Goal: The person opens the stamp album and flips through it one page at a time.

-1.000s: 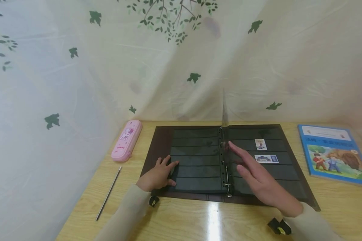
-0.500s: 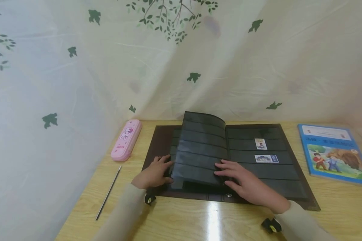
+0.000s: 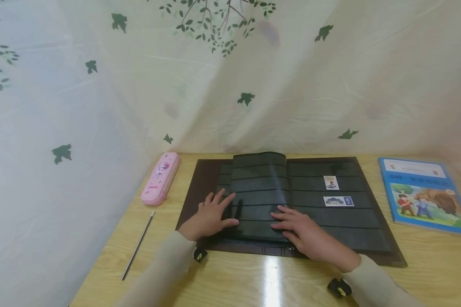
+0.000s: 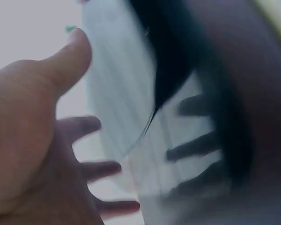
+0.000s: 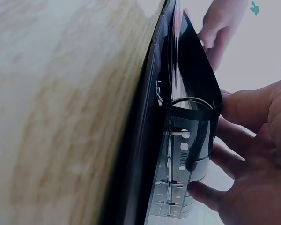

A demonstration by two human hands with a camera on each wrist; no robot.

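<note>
A stamp album [image 3: 197,183] lies spread on the table, a ring binder with black pocket pages. Its turned page [image 3: 257,183] bulges slightly upward over the left side. My left hand [image 3: 209,217] hovers at or rests by that page's left edge, fingers spread; contact is unclear. In the left wrist view its straight fingers [image 4: 103,169] show beside the glossy sheet. With extended fingers my right hand [image 3: 309,236] touches the page near the binding, beside the metal rings [image 5: 192,99]. Two stamps, an upright one [image 3: 331,183] and a wide one [image 3: 338,201], sit in the right page's pockets.
Left of the album are a pink pencil case [image 3: 160,179] and a thin metallic rod [image 3: 138,246]. To its right lies a blue picture-covered book [image 3: 426,194]. A pale curtain [image 3: 215,85] with leaf and bird prints stands behind the wooden table [image 3: 230,281].
The page that stood upright at the rings has swung over to the left and down. My right hand followed it slightly left; my left hand shifted a little right onto or near its edge.
</note>
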